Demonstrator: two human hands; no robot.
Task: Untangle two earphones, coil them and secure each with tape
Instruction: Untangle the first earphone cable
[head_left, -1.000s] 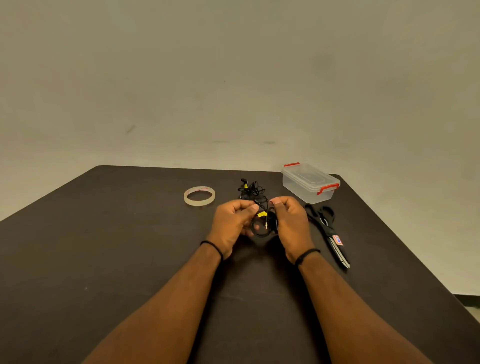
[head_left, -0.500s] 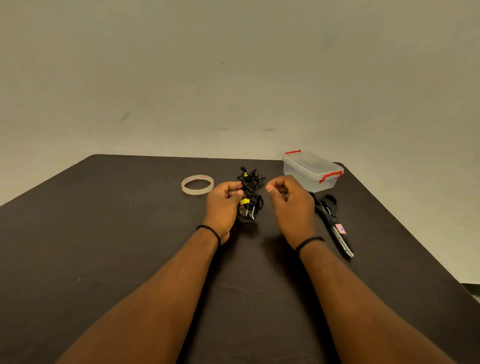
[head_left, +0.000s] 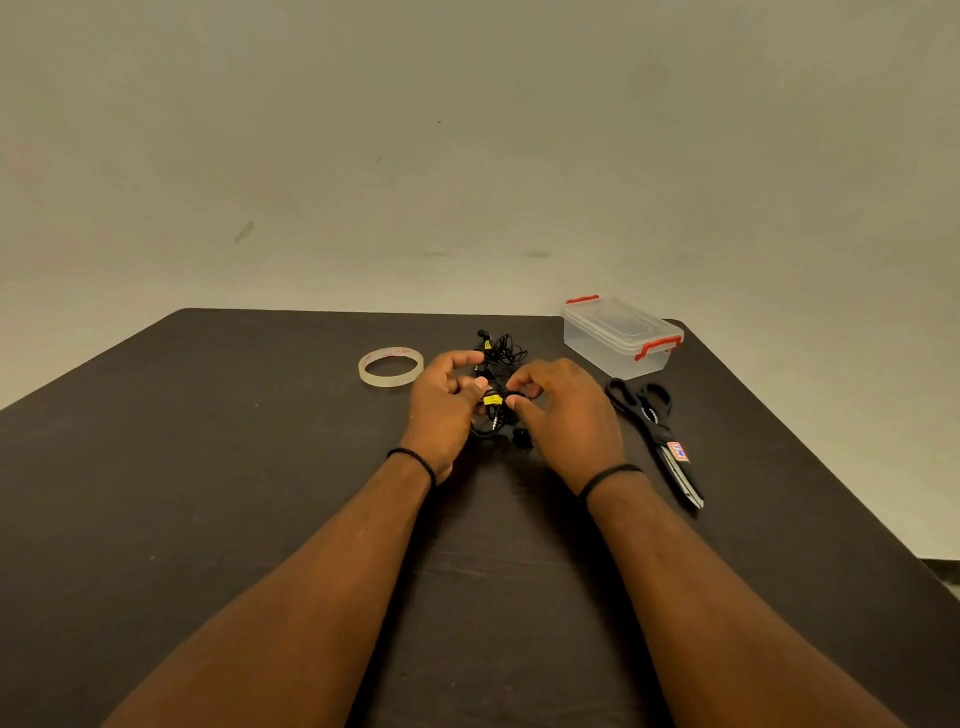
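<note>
Both hands meet over the middle of the dark table (head_left: 208, 467), and a black coiled earphone (head_left: 493, 415) with a small yellow tag sits between them. The left hand (head_left: 441, 405) curls its fingers round the left side of the coil, thumb and fingertips pinching the cable. The right hand (head_left: 566, 410) pinches the right side of the same coil between thumb and forefinger, the rest of its fingers loosely bent. The coil's lower loop hangs out below the two grips. Just beyond the hands, farther off, a second earphone (head_left: 501, 349) lies in a tangle on the table. A roll of clear tape (head_left: 390, 368) lies to the left, a lidded clear box (head_left: 621, 335) far right, black-handled scissors (head_left: 657, 431) right
</note>
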